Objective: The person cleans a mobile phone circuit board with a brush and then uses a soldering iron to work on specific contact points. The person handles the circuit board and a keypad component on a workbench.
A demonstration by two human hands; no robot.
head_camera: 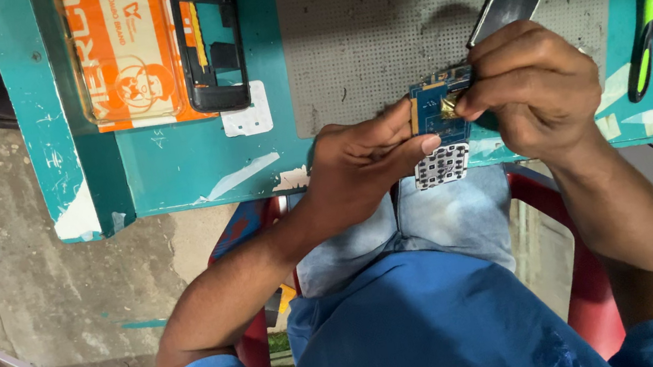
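Both hands, left [363, 165] and right [534, 85], pinch a blue phone circuit board [437, 118] above the teal bench [191, 157].

Seen from above, a left hand [362, 160] grips a blue circuit board [437, 118] by its edge. The right hand [534, 85] pinches a small gold part [448, 106] just beside that grip, over a grey mat [379, 18].
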